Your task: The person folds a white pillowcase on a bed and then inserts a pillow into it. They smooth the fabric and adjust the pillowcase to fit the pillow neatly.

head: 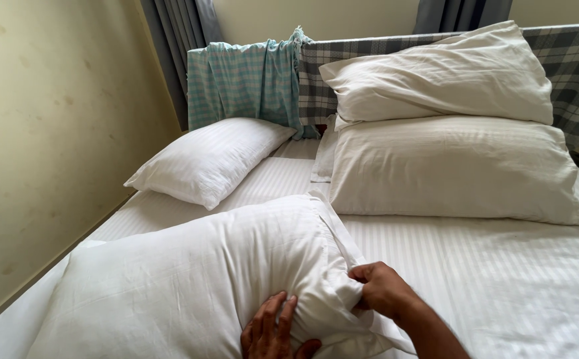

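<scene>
The near pillow [189,286], plump in a white striped case, lies on the near left part of the bed [502,279], its open end turned toward the right. The right hand [381,287] has its fingers pressed together in a pinch on the loose flap of the pillowcase [342,249], gathered into a tight bunch just beside the pillow's corner. The left hand [273,329] lies flat against the pillow's near side, fingers spread and pressing into the filling. The likely trouble lies in that bunched flap: if the pinch slackens, the fabric could spring back out and leave the corner baggy; if it pulls too hard while the left hand pins the filling, the seam could strain or the pillow could slide toward the bed's near edge. Farther off, a small pillow [209,159] rests at the far left, two stacked pillows [449,133] at the far right, with checked cloths [249,83] draped over the headboard and curtains [176,33] behind.
</scene>
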